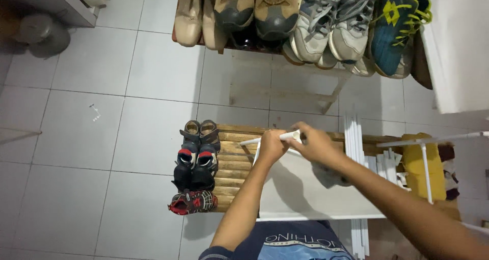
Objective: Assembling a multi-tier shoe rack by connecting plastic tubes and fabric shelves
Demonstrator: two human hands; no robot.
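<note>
White tube [270, 138] sits pinched between both hands above the far edge of the white board [305, 194], which lies over a low wooden slat pallet [232, 163]. Left hand [271, 147] is closed around the tube near its middle; right hand [316, 144] closes its fingers on the tube's right end, apparently at a joint or cap, though the contact itself is too small to read. A grey cloth [328, 176] hangs below the right wrist.

Progress, judged: assembly of a white rack looks early. One tube is in hand; a bundle of loose white tubes [352, 138] lies along the board's right edge, unfitted. One partial white frame [425, 163] stands at the right, beside a yellow item [415, 163].

Counts:
- Tubes in hand: 1.
- Loose tubes in bundle: several, cannot separate them.
- Small shoes [196, 163] on the pallet's left edge: 3 pairs, in a column.
- Large shoes on the upper rack [305, 23]: about 8 visible, plus some beneath, partly hidden.
- Small white bits [94, 113] on the floor tiles: 1 cluster.
</note>
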